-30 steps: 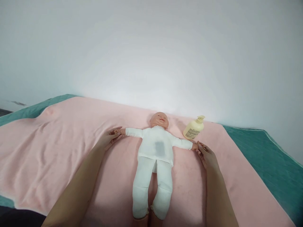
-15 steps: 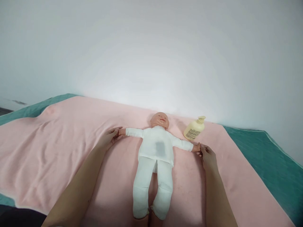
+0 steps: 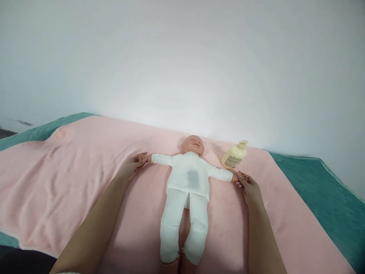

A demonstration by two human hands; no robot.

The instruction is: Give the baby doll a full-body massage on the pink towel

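A baby doll (image 3: 186, 175) with a white cloth body and a grey patch on its chest lies on its back, arms stretched out sideways. My left hand (image 3: 133, 166) is closed around the doll's hand on the left, thumb lying over it. On the other side, my right hand (image 3: 249, 186) grips the doll's other hand between thumb and fingers. A pale yellow pump bottle (image 3: 234, 156) with dark print stands just beyond the doll's arm on the right. The tips of the doll's feet are cut off by the lower picture edge.
Under the doll spreads a pink blanket (image 3: 85, 152), wrinkled at the left. Green sheeting (image 3: 313, 182) shows past its edges on both sides. A white wall (image 3: 182, 68) rises directly behind. Something dark (image 3: 23, 260) lies at the lower left corner.
My left thumb has shifted slightly to the right over the doll's hand. The fingers of my right hand have changed position a little. The doll and bottle stay where they were.
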